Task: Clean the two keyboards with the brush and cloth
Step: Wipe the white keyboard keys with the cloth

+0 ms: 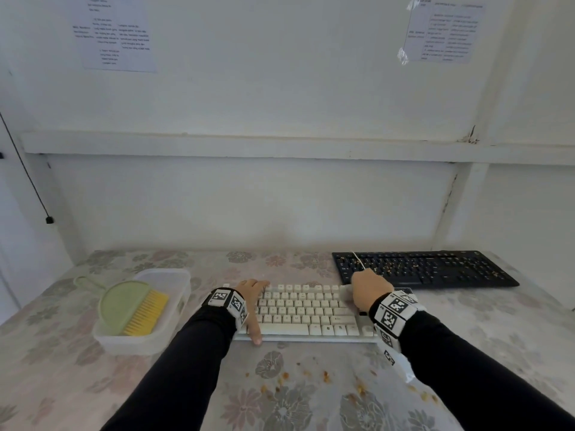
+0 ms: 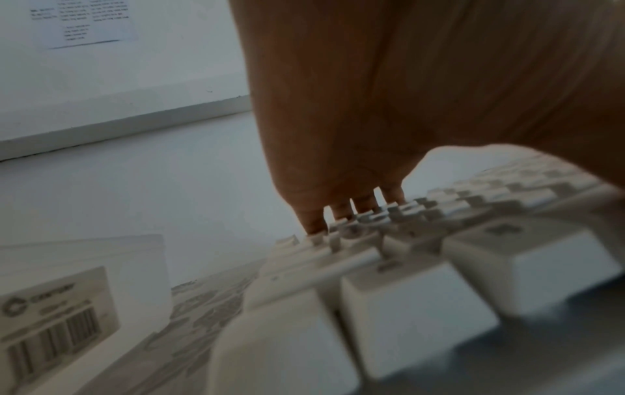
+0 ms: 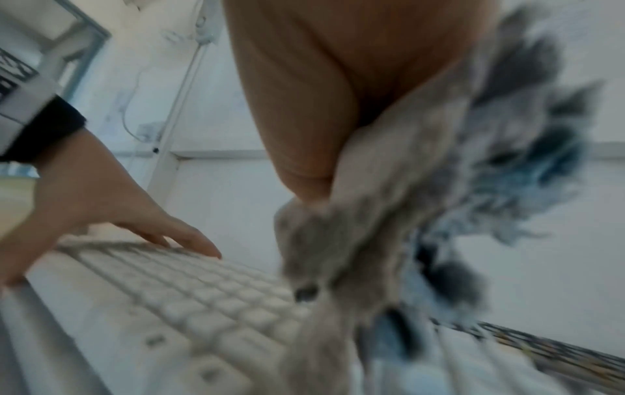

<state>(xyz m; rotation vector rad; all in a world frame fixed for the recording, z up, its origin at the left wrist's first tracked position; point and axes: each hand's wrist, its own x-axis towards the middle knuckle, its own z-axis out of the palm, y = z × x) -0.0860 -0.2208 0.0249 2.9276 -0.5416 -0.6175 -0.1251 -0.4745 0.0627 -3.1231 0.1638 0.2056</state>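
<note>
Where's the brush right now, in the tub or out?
In. The brush lies inside the clear plastic tub left of the white keyboard, untouched by either hand.

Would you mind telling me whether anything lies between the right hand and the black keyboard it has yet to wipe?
Nothing visible does: the black keyboard lies just beyond the right hand, which holds the cloth.

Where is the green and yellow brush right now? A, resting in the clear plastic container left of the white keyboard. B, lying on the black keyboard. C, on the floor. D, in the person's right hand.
A: the brush lies in the clear container, while the right hand grips the cloth.
</note>
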